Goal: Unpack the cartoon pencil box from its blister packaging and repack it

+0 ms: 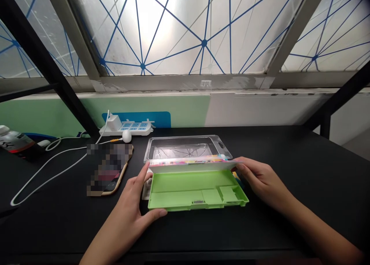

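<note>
A green plastic pencil case [185,184] lies open in front of me, its shallow tray divided by low ridges at the right. Along its back edge the lid [190,165] stands raised, pale inside with a colourful print on its far side. My left hand [134,197] grips the left end, thumb at the front edge and index finger by the lid's left corner. At the lid's right end, my right hand [257,178] pinches the edge between thumb and fingers; some fingertips are hidden. Something printed shows partly beneath the case on both sides.
Behind the case lies a clear plastic package [185,147]. To the left are a phone [111,172], a white cable [43,166] and a bottle [17,143]. A white power strip [135,129] stands against the wall. Black slanted frame bars [332,103] flank the black table [289,141].
</note>
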Action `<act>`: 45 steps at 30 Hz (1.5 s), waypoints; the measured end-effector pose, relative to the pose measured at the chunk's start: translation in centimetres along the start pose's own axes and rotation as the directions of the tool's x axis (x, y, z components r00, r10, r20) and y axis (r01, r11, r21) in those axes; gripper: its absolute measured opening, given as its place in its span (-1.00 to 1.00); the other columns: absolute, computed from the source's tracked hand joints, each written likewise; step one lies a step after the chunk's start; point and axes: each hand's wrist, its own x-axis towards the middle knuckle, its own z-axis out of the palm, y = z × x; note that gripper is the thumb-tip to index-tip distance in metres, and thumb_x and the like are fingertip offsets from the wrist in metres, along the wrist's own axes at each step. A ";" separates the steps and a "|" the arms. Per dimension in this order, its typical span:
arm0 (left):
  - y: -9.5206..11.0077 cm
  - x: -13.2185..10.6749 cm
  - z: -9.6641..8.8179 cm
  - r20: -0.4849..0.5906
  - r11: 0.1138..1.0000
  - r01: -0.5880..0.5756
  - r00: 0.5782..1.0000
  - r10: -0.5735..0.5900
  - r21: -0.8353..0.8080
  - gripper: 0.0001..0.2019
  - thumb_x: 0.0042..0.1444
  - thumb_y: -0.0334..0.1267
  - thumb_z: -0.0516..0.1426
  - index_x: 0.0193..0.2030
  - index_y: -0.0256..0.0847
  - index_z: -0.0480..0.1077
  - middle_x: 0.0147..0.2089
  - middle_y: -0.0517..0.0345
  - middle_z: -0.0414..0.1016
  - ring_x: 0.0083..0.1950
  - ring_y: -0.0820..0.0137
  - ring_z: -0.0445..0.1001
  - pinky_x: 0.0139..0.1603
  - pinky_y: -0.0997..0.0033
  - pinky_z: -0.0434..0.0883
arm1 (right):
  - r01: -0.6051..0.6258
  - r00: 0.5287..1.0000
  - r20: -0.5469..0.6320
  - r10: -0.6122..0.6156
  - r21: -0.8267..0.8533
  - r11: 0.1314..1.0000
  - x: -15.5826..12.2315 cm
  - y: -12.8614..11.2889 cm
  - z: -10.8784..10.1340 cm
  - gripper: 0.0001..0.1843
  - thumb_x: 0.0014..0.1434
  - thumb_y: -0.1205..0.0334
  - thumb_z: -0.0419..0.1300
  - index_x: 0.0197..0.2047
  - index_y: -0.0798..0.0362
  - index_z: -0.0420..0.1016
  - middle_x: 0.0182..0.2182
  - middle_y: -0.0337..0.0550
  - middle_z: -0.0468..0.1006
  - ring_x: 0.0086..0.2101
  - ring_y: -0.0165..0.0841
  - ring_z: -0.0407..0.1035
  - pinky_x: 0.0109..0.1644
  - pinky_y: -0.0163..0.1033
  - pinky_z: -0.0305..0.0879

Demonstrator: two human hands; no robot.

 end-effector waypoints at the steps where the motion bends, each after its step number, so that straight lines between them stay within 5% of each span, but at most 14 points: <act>1: -0.1 0.0 0.0 -0.010 1.000 -0.005 1.000 0.005 0.001 -0.10 0.22 0.09 0.20 0.55 0.16 -0.23 0.47 -0.05 0.17 0.47 0.03 0.20 0.38 -0.11 0.24 | 0.005 1.000 0.017 -0.005 -0.002 1.000 -0.2 0.1 -0.2 -0.52 0.40 -0.14 -0.01 -0.17 -0.06 0.64 -0.22 -0.10 0.66 -0.20 -0.17 0.54 -0.14 -0.13 0.43; 6: -0.6 0.5 -0.4 -0.067 0.998 0.048 0.997 -0.045 0.035 -0.40 0.26 0.21 0.07 0.36 0.05 0.26 0.34 0.02 0.38 0.31 0.02 0.41 0.26 -0.02 0.43 | 0.074 0.982 0.171 -0.076 0.019 0.997 -1.6 1.3 -0.6 -0.31 0.37 -0.33 -0.19 0.27 -0.20 0.47 0.19 -0.03 0.53 0.14 -0.01 0.42 0.22 0.11 0.34; 9: -0.9 0.7 -0.6 -0.080 0.995 0.078 0.994 -0.073 0.055 -0.45 0.27 0.23 0.04 0.29 0.05 0.35 0.27 0.07 0.46 0.24 0.04 0.48 0.18 0.05 0.49 | 0.101 0.966 0.240 -0.098 -0.002 0.995 -2.2 1.5 -0.3 -0.20 0.23 -0.43 0.04 0.41 -0.23 0.25 0.29 0.00 0.40 0.21 0.04 0.34 0.24 0.14 0.34; 11: -1.1 0.7 -0.4 -0.102 0.996 0.062 0.993 -0.056 0.059 -0.45 0.27 0.24 0.03 0.28 0.04 0.35 0.27 0.07 0.46 0.24 0.05 0.49 0.18 0.06 0.50 | 0.088 0.964 0.256 -0.070 -0.061 0.994 -2.4 1.3 0.0 -0.21 0.21 -0.28 0.22 0.42 -0.23 0.21 0.31 0.00 0.35 0.22 0.01 0.31 0.25 0.10 0.33; 17: -1.3 0.8 0.2 -0.074 0.985 -0.138 0.986 0.146 0.104 -0.35 0.20 0.25 0.14 0.34 0.01 0.31 0.38 -0.01 0.34 0.36 -0.02 0.33 0.31 -0.07 0.37 | 0.072 0.976 0.211 -0.044 -0.128 0.989 -2.0 0.2 0.4 -0.61 0.39 -0.07 0.05 0.12 -0.08 0.49 0.09 0.02 0.46 0.02 -0.11 0.42 0.09 0.01 0.42; 21: -0.7 1.1 0.3 -0.020 0.977 -0.118 0.992 0.124 0.179 -0.54 0.28 0.16 0.11 0.18 -0.02 0.46 0.39 -0.01 0.34 0.41 -0.03 0.25 0.34 -0.17 0.31 | -0.017 0.982 0.182 0.054 -0.199 0.980 -1.6 -0.1 0.7 -0.52 0.43 -0.10 -0.09 -0.26 -0.03 0.52 -0.15 -0.04 0.47 -0.23 -0.21 0.43 -0.11 -0.06 0.44; 24: -0.2 1.1 0.3 -0.019 0.976 -0.103 0.994 0.109 0.192 -0.58 0.29 0.16 0.09 0.07 -0.07 0.50 0.40 -0.04 0.32 0.40 -0.04 0.26 0.31 -0.17 0.34 | -0.040 0.987 0.136 0.088 -0.321 0.946 -1.3 0.2 1.0 -0.50 0.42 -0.14 -0.09 -0.34 -0.03 0.45 -0.22 -0.10 0.46 -0.32 -0.25 0.40 -0.17 -0.06 0.40; 27: -0.1 0.9 0.5 -0.051 0.977 -0.085 0.994 0.097 0.196 -0.55 0.32 0.14 0.06 0.15 -0.09 0.42 0.40 -0.08 0.31 0.41 -0.01 0.26 0.34 -0.16 0.31 | 0.018 0.997 0.075 0.014 -0.413 0.910 -1.1 0.5 1.0 -0.56 0.41 -0.14 -0.03 -0.30 -0.03 0.44 -0.19 -0.11 0.46 -0.32 -0.27 0.41 -0.17 -0.08 0.36; 29: -0.1 0.7 0.6 -0.090 0.979 -0.075 0.991 0.094 0.192 -0.43 0.30 0.13 0.08 0.34 -0.10 0.25 0.42 -0.11 0.27 0.42 0.00 0.26 0.36 -0.14 0.28 | 0.114 0.990 -0.015 -0.141 -0.512 0.851 -1.0 0.4 0.9 -0.63 0.38 -0.12 0.06 -0.20 0.00 0.46 -0.15 -0.07 0.47 -0.27 -0.23 0.44 -0.13 -0.06 0.32; 33: -0.1 0.1 0.7 -0.040 0.975 -0.123 0.990 0.133 0.183 -0.18 0.29 0.04 0.14 0.54 0.04 -0.21 0.50 -0.05 0.16 0.49 0.01 0.15 0.42 -0.15 0.19 | 0.293 0.910 -0.021 -0.414 -0.673 0.679 -0.7 -1.8 1.4 -0.75 0.40 0.07 0.08 -0.13 0.06 0.45 -0.13 0.01 0.52 -0.19 -0.17 0.46 -0.07 -0.03 0.24; 39: 0.4 0.1 0.2 0.023 0.988 -0.121 0.993 0.119 0.097 -0.15 0.36 -0.04 0.10 0.56 0.05 -0.41 0.44 -0.06 0.28 0.51 0.09 0.12 0.44 -0.15 0.10 | 0.406 0.913 0.243 -0.327 -0.602 0.687 1.1 -6.6 5.3 -0.69 0.41 0.01 0.08 -0.06 0.07 0.47 -0.15 0.02 0.57 -0.13 -0.09 0.44 -0.06 -0.01 0.28; 45: 0.9 0.0 -0.2 0.036 0.988 -0.141 0.990 0.139 0.063 -0.17 0.38 -0.10 0.06 0.57 0.04 -0.45 0.48 -0.06 0.22 0.49 0.17 0.18 0.46 -0.09 0.09 | 0.411 0.910 0.236 -0.340 -0.607 0.680 2.6 -7.3 8.0 -0.67 0.44 0.12 -0.02 -0.16 0.13 0.48 -0.27 0.05 0.52 -0.24 -0.10 0.41 -0.17 -0.02 0.32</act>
